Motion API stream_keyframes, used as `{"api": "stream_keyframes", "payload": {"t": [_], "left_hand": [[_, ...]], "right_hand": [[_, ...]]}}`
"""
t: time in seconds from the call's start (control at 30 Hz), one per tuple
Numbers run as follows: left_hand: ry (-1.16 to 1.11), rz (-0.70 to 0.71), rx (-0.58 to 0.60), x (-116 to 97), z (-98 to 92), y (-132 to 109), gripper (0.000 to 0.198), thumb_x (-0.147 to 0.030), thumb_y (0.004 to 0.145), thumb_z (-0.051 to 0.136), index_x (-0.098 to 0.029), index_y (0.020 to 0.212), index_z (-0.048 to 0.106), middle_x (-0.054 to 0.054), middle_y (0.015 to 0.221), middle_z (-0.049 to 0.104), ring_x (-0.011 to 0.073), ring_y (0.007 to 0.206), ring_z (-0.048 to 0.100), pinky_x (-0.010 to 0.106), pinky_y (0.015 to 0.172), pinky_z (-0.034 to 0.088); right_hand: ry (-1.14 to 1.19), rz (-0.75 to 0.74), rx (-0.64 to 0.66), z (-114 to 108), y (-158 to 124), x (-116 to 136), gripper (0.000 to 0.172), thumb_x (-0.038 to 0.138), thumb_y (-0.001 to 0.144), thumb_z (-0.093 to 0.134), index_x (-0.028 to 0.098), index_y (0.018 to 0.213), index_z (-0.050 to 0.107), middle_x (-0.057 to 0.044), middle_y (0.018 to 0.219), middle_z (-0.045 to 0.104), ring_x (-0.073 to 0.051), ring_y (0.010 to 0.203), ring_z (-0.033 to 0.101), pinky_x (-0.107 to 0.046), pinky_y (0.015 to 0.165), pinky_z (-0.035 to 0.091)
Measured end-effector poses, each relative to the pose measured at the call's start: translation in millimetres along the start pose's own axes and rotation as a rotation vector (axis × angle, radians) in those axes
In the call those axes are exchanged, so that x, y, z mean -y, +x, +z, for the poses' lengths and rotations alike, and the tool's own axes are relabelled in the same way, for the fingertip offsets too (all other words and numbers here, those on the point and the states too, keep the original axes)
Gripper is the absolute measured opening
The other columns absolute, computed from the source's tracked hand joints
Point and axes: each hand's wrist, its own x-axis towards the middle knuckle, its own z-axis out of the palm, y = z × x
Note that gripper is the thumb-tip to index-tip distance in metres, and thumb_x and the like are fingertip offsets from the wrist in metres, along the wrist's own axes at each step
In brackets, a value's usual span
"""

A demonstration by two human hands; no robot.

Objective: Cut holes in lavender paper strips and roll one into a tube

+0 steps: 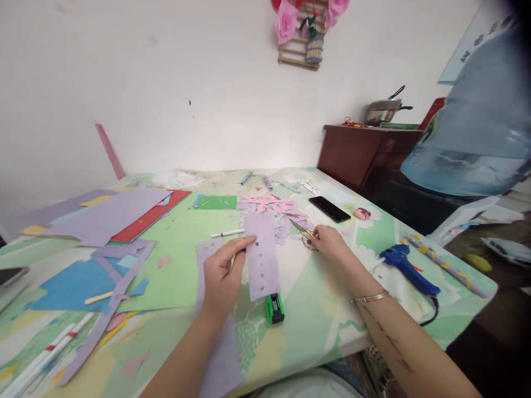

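My left hand (224, 271) pinches the left edge of a purple paper strip (262, 268), which has a row of small holes or dark marks down its length. On the right, the fingers of my right hand (329, 243) are closed on the handles of small gold scissors (306, 234), their blades pointing away to the left. Just below the strip lies a green and black plastic piece (274, 308). A longer purple sheet (219, 354) runs under my left wrist. Behind the strip is a heap of pink and purple paper scraps (269, 204).
A black phone (329, 209) and a blue glue gun (409, 268) with a cord lie on the right. Coloured sheets (112, 213) are stacked at the left, near blue paper (78, 284). A white stick (228, 234) lies beside the strip. A large water bottle (468, 121) stands beyond the table.
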Motion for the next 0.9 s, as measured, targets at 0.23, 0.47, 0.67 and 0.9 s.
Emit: {"api": "stream_keyframes", "payload": {"t": [0.23, 0.47, 0.67, 0.9], "left_hand": [[-0.205, -0.135, 0.046, 1.2, 8.4, 1.3, 0.030, -0.017, 0.068, 0.068, -0.020, 0.098, 0.065, 0.005, 0.101, 0.064, 0.0182, 0.095, 0.059, 0.027, 0.080, 0.048], [-0.235, -0.260, -0.055, -2.2, 9.0, 6.4, 0.034, -0.018, 0.061, 0.072, -0.016, 0.095, 0.063, 0.003, 0.085, 0.064, 0.0135, 0.080, 0.060, 0.025, 0.072, 0.050], [-0.201, -0.307, -0.122, -2.3, 7.0, 9.1, 0.035, -0.019, 0.060, 0.073, -0.016, 0.093, 0.063, 0.000, 0.078, 0.065, 0.0120, 0.072, 0.060, 0.024, 0.068, 0.050], [-0.217, -0.368, -0.157, -1.5, 5.6, 10.3, 0.044, -0.019, 0.057, 0.075, -0.014, 0.100, 0.064, 0.004, 0.083, 0.069, 0.0141, 0.076, 0.063, 0.026, 0.071, 0.051]], "right_hand": [[0.007, -0.031, 0.048, -5.1, -9.7, 9.9, 0.014, 0.020, 0.075, 0.056, 0.014, 0.064, 0.061, -0.012, 0.065, 0.064, -0.020, 0.062, 0.059, -0.026, 0.051, 0.029], [0.299, -0.085, -0.092, -8.5, -21.8, 19.5, 0.037, 0.019, 0.073, 0.056, 0.014, 0.109, 0.047, 0.000, 0.059, 0.058, -0.016, 0.052, 0.053, -0.023, 0.048, 0.031], [0.623, -0.441, -0.316, -17.3, -48.5, 46.6, 0.029, 0.031, 0.079, 0.055, 0.019, 0.105, 0.054, 0.005, 0.052, 0.049, -0.010, 0.046, 0.044, -0.021, 0.050, 0.034], [0.482, -0.714, -0.373, -15.4, -71.0, 64.3, 0.030, 0.030, 0.081, 0.055, 0.018, 0.109, 0.056, -0.004, 0.074, 0.063, -0.013, 0.060, 0.052, -0.024, 0.057, 0.037]]}}
